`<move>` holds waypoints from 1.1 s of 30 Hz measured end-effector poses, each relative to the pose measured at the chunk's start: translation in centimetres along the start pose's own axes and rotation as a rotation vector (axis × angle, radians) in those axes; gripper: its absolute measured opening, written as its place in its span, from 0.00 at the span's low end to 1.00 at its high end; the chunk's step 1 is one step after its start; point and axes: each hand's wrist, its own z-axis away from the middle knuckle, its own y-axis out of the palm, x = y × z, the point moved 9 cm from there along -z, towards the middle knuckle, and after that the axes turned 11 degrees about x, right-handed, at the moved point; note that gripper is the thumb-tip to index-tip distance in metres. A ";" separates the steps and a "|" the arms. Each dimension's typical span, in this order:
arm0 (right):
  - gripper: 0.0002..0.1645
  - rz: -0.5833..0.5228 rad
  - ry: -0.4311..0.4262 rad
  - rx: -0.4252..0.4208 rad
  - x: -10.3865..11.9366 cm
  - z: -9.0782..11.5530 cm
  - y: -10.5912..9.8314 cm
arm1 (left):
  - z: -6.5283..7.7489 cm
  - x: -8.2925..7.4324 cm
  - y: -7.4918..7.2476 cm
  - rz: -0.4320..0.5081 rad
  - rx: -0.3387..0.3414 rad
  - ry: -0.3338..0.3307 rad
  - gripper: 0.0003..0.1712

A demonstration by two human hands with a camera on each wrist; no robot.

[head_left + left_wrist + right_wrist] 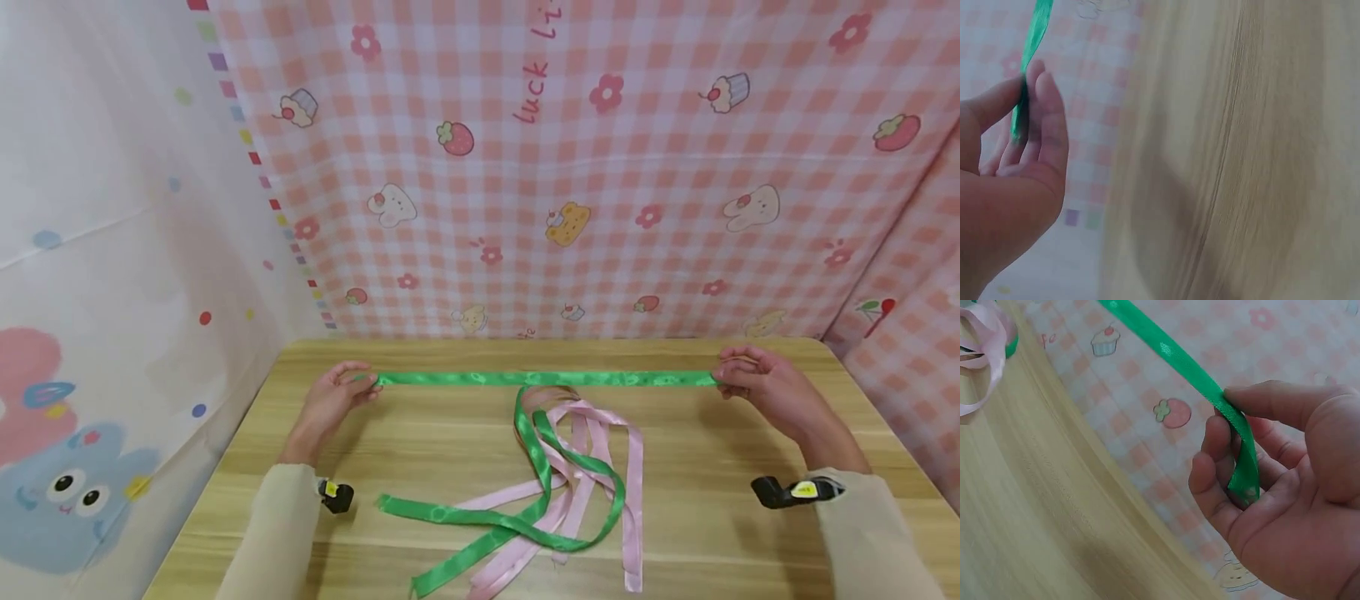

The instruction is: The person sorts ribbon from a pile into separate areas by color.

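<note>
A green satin ribbon [540,379] stretches straight between my two hands above the far part of the table. My left hand [337,396] pinches its left end between thumb and fingers; in the left wrist view a short tail of the ribbon [1038,28] lies inside the fingers. The right end is pinched by my right hand [761,387]. In the right wrist view, the ribbon's tail [1245,465] folds down over the curled fingers. Below the taut ribbon lies a loose heap of pink ribbons [633,500] and green ribbons [487,518], overlapping one another.
The wood-grain table [705,533] ends at the back against a pink checked cloth [510,183]. A white printed cloth [135,208] hangs on the left. Each wrist bears a small black camera, one at the left [339,497] and one at the right [772,492].
</note>
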 end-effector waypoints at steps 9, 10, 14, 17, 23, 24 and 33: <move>0.13 -0.199 -0.016 -0.192 -3.2 -2.9 -2.8 | -3.0 2.5 -1.3 0.086 -0.124 -0.041 0.28; 0.12 -0.191 0.008 -0.237 -3.8 -3.1 -3.2 | -3.3 2.8 -1.4 0.081 -0.138 -0.049 0.28; 0.09 -0.020 0.160 -0.423 -6.0 -3.4 -4.8 | -4.1 3.4 -1.8 0.036 -0.240 -0.062 0.27; 0.16 0.089 0.284 -0.515 -7.4 -3.3 -5.5 | -4.4 3.6 -2.1 0.043 -0.341 -0.054 0.25; 0.21 0.123 0.367 -0.684 -8.9 -2.8 -6.1 | -4.6 4.3 -2.7 0.062 -0.468 -0.066 0.22; 0.21 0.150 0.378 -0.722 -9.1 -2.7 -6.2 | -4.6 4.4 -2.8 0.062 -0.482 -0.067 0.21; 0.19 0.302 0.455 -0.892 -9.1 -2.6 -6.8 | -4.9 4.6 -2.5 0.096 -0.556 -0.035 0.19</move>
